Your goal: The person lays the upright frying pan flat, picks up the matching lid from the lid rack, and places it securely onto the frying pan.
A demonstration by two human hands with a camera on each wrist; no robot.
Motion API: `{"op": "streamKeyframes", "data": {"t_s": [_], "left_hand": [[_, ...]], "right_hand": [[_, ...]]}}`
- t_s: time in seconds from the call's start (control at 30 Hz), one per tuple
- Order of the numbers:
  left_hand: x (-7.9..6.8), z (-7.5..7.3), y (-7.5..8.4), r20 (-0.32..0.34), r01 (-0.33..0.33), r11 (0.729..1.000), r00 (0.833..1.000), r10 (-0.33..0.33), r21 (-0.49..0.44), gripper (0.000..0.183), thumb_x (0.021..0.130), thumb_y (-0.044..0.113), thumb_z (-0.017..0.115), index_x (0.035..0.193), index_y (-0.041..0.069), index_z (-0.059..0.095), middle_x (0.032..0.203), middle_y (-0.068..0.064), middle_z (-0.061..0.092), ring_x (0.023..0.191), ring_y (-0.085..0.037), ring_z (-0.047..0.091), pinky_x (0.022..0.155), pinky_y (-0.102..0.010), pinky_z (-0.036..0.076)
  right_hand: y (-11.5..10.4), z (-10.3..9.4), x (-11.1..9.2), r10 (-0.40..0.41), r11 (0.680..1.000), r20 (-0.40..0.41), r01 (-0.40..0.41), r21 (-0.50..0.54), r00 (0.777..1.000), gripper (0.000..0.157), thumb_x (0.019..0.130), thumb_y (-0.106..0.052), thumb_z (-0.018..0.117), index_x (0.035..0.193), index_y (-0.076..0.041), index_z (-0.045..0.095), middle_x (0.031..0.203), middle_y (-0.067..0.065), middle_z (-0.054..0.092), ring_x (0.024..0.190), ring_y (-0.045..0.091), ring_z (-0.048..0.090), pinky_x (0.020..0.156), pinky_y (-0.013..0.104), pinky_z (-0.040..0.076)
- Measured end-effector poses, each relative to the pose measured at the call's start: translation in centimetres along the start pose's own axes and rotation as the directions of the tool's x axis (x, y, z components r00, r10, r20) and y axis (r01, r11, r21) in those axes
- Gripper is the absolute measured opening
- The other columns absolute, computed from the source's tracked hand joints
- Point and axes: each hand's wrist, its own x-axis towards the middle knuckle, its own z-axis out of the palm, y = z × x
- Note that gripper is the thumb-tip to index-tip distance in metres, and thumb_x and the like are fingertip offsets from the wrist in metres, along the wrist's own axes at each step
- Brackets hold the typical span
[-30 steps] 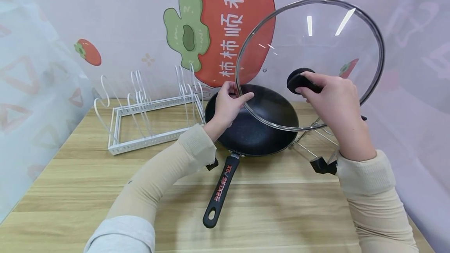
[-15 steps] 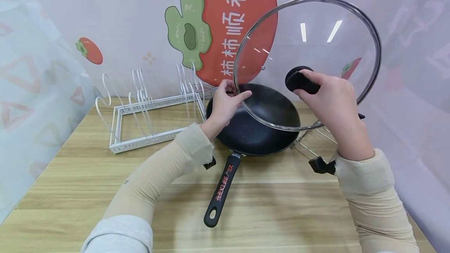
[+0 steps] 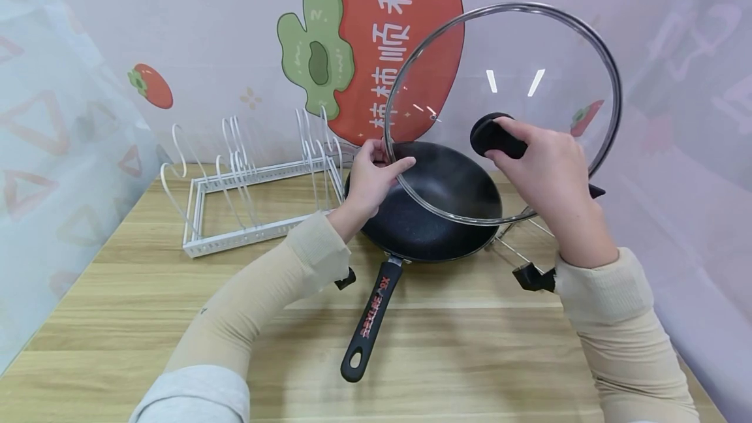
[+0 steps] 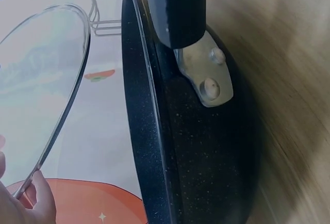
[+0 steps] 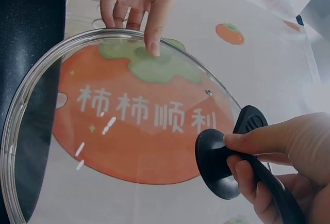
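A clear glass lid with a metal rim stands tilted up over the black frying pan. My right hand grips the lid's black knob, fingers and thumb wrapped on it in the right wrist view. At the lid's left edge my left hand pinches the rim, thumb on the near face and fingers behind, as the right wrist view shows. The pan rests on the table, its black handle pointing toward me. In the left wrist view the pan's outer side fills the middle.
A white wire rack with upright loops stands left of the pan. Right of the pan is a metal wire rack with black end pieces, partly behind my right arm. A printed cloth hangs behind the wooden table.
The lid has shifted slightly left and its top edge a little down, both hands moving with it. The pan and the white rack stay in place.
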Motion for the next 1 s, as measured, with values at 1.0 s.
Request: {"op": "streamKeyframes", "data": {"t_s": [1.0], "left_hand": [[-1.3, -1.1, -0.5, 0.009, 0.076, 0.994, 0.997, -0.076, -0.084, 0.045, 0.093, 0.012, 0.078, 0.128, 0.006, 0.050, 0.104, -0.011, 0.052, 0.093, -0.021, 0.060, 0.087, -0.047, 0.059]], "right_hand": [[-0.6, 1.1, 0.5, -0.059, 0.997, -0.020, 0.058, -0.047, 0.998, 0.037, 0.093, -0.020, 0.076, 0.129, -0.015, 0.072, 0.099, 0.025, 0.073, 0.079, 0.047, 0.063, 0.062, 0.058, 0.042]]}}
